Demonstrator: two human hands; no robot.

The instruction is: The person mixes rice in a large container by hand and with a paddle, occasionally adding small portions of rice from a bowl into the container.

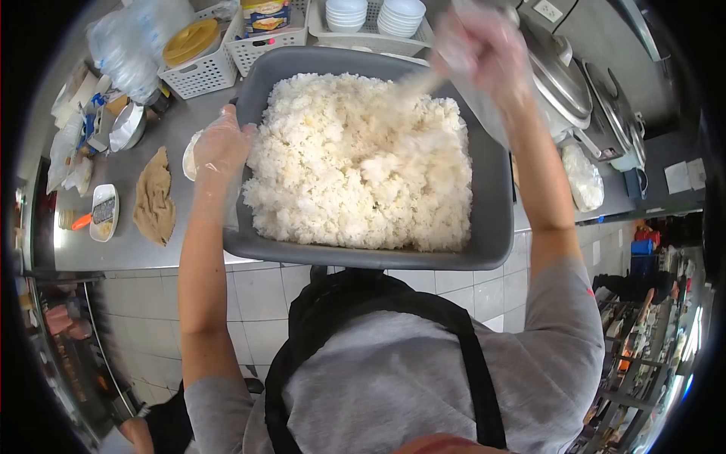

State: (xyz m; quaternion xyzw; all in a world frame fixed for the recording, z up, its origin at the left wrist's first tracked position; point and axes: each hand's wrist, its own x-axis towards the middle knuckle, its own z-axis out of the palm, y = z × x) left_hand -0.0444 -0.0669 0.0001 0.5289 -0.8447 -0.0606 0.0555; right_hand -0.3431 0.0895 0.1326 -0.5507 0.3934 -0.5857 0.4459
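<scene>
A large grey tub (490, 234) full of cooked white rice (325, 174) sits on the steel counter in front of me. My left hand (223, 144), in a clear plastic glove, grips the tub's left rim. Above the back right corner, my right hand (484, 53), also gloved, is closed around a pale rice paddle (414, 86). The paddle slants down to the rice, and motion blurs both it and the hand. Some rice near the paddle is blurred too. A white bowl (190, 157), partly hidden, lies behind my left hand.
White baskets (198, 78) and stacked bowls (401, 17) line the back. Rice cookers (560, 72) stand at right beside a bag of white contents (582, 178). On the left lie a brown cloth (155, 198) and a dish with a grater (104, 212). Another person's arm (136, 435) shows at lower left.
</scene>
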